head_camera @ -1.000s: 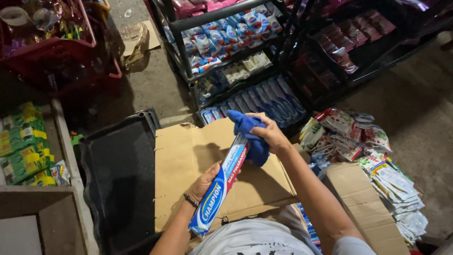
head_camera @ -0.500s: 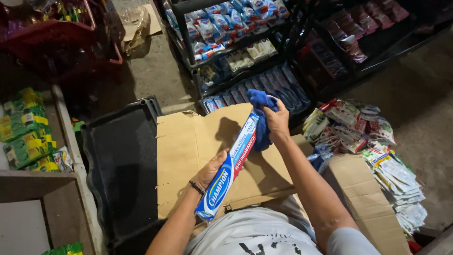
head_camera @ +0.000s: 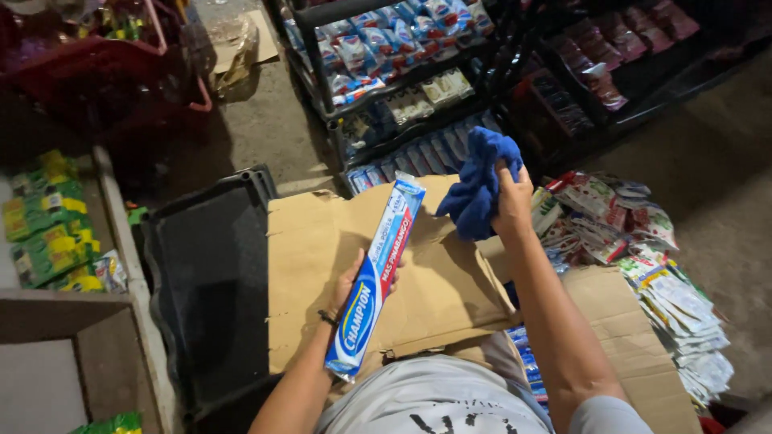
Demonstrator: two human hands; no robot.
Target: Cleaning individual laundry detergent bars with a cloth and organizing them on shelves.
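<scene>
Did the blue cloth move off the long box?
Yes. The blue cloth in the right hand has lifted off the long box, to the right, toward the packets piled past the cardboard sheet.

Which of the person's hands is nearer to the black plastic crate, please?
Left. The left hand, holding the long blue pack, is just right of the black crate; the right hand, gripping the blue cloth, is farther right.

I can't see most of my left hand (head_camera: 347,281): the long blue-and-white box (head_camera: 375,277) covers its fingers, with only a thumb edge showing. My right hand's (head_camera: 512,201) fingertips are buried in the blue cloth (head_camera: 478,181). Beyond those fingers, the shelf packets (head_camera: 378,40) are too dim to identify.
</scene>
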